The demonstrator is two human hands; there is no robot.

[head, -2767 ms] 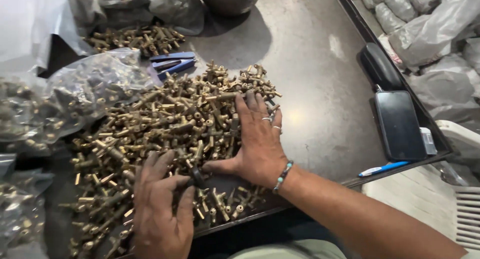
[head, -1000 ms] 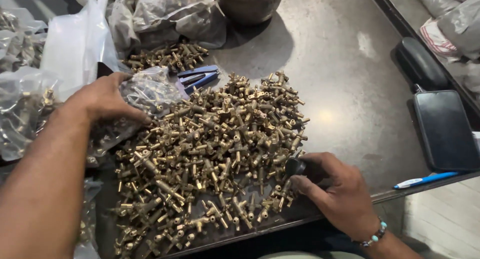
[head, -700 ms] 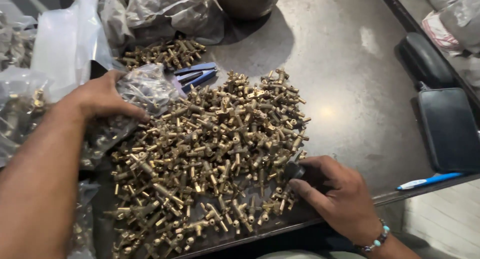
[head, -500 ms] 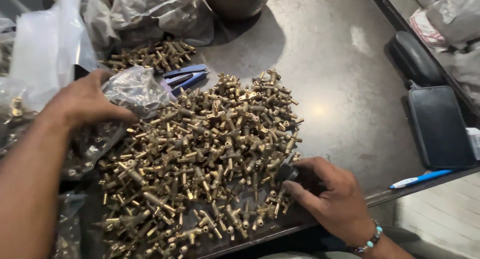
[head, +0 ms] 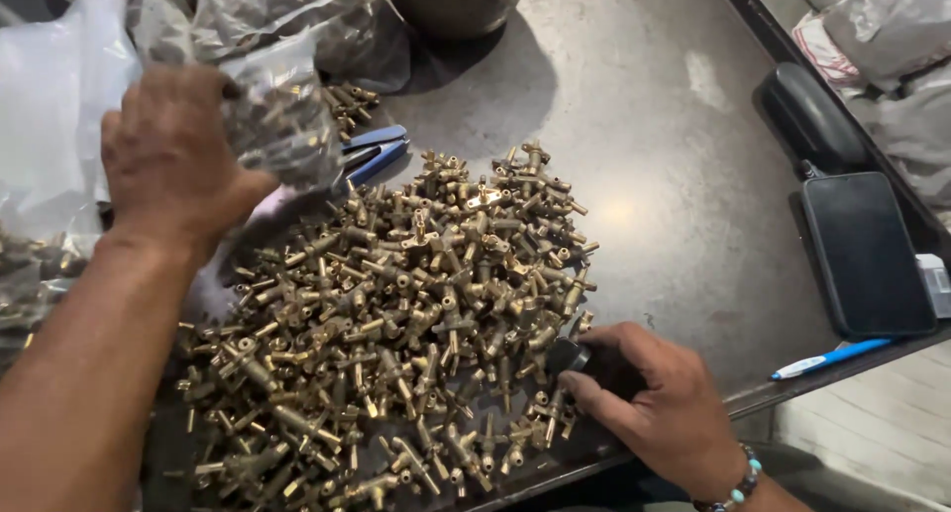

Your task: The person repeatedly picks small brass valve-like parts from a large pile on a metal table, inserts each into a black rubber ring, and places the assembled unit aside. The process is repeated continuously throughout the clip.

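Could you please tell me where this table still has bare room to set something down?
The table is bare between the heap of brass fittings, the dark pot and the phone. It is crowded on the left, where the left hand grips a plastic bag among others.

Left hand (head: 173, 155) hides part of the blurred plastic bag (head: 282, 121); dark pot (head: 456, 2) cut off above

We saw a heap of brass fittings (head: 396, 324), yellow metal with a dull shine, on a smooth, matt grey metal table (head: 654, 126). The bag (head: 282, 126) was thin, clear, crinkled plastic. The phone (head: 864, 255) had a glossy black face; the pen (head: 830, 358) looked like blue plastic.
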